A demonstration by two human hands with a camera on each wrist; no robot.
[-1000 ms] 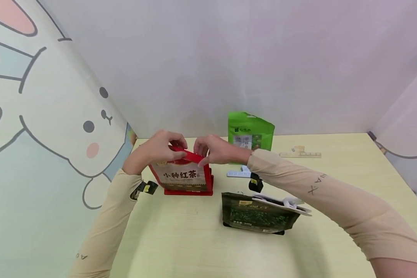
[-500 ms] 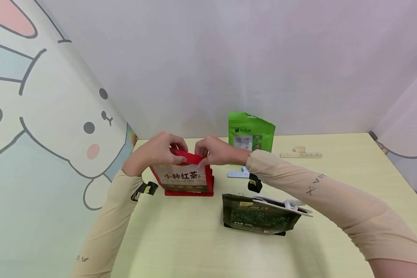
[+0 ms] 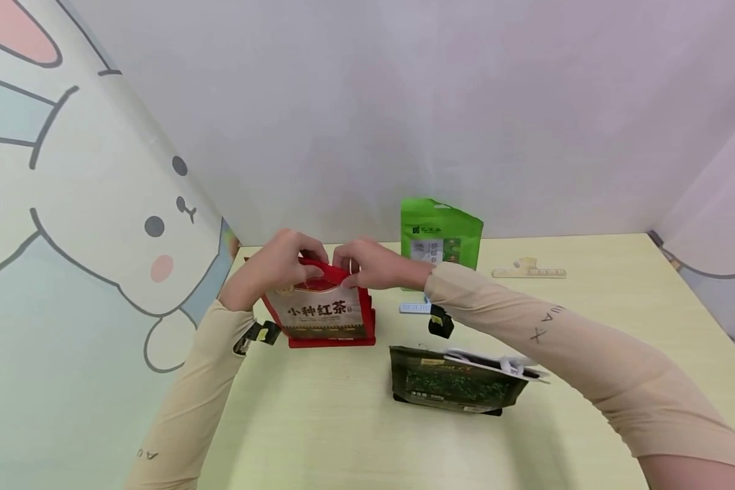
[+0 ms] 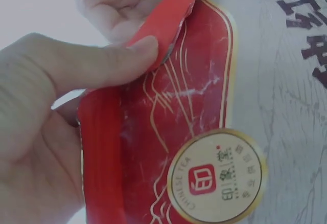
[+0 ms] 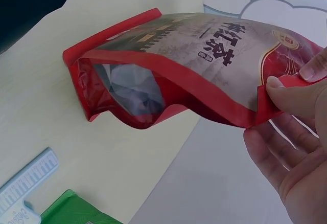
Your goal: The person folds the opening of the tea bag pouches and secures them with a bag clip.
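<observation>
Hands pinching the folded top of a red tea bag (image 3: 326,309).

Standing upright toward the far left of the pale wooden table (image 3: 343,422), the red tea bag has its top strip folded over, and both hands meet there: the left hand (image 3: 280,262) grips the left end, thumb pressed flat on the strip (plain in the left wrist view), while the right hand (image 3: 367,264) pinches the right end between thumb and forefinger. Right of the bag, farther back, a green pouch (image 3: 441,235) stands upright. Nearer, a dark green bag (image 3: 456,384) lies flat with a white clip (image 3: 496,361) on its top edge. A pale blue clip (image 3: 413,307) lies between the pouches, and a beige clip (image 3: 529,271) lies far right.
</observation>
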